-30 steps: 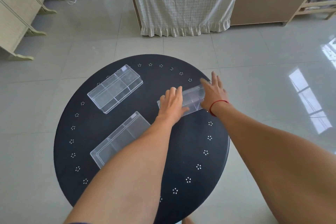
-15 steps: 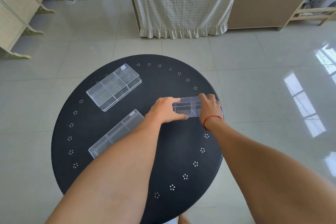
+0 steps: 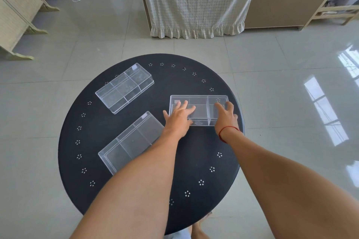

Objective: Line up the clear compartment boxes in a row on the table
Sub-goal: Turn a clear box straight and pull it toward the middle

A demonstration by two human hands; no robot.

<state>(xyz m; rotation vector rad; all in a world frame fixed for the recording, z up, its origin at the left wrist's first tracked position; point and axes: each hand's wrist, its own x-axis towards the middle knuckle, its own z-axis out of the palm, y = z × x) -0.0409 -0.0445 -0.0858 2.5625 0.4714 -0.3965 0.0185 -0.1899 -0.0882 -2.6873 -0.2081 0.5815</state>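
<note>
**A:** Right, both hands are resting on the right-hand box [image 3: 198, 109]. Left hand [image 3: 178, 117] is lying flat, fingers spread over its left end; right hand [image 3: 226, 115] is curling over the right end, thumb down at the near edge. Looks like pressing and steering more than a lift, though I'm not seeing the grip on the far side.

**B:** Which way is its long axis running?

**A:** Left to right, near side roughly square to the person. It's sitting toward the right rim of the round table [image 3: 120, 190], just in front of both hands.

**B:** And the other two?

**A:** Far-left box [image 3: 124, 87] and near-left box [image 3: 132, 141] are both lying diagonal, near-left to far-right, roughly parallel to each other and well apart. Neither is matching the one under the hands.

**B:** So that mismatch is the thing.

**A:** I'm judging yes. Near-left box is almost touching the left forearm, so the left hand is the closer one for turning it next.
</note>
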